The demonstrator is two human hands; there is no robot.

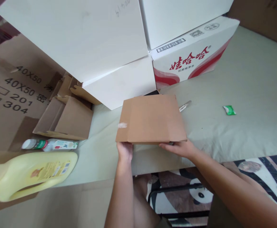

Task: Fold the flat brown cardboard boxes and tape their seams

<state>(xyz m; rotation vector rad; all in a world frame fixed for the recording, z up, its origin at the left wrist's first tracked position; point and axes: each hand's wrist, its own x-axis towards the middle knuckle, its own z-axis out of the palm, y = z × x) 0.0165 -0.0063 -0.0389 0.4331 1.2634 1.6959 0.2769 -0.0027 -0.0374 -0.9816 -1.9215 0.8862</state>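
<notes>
Beyond the grip, where the left hand and right hand hold the flat cardboard box, stacked white boxes and a red-and-white carton wall off the far side. Right of the grip the bed lies open, apart from a thin silver tool and a green packet. Left, a bare strip ends at an open brown carton, 1 lying bottle and a yellow jug.
</notes>
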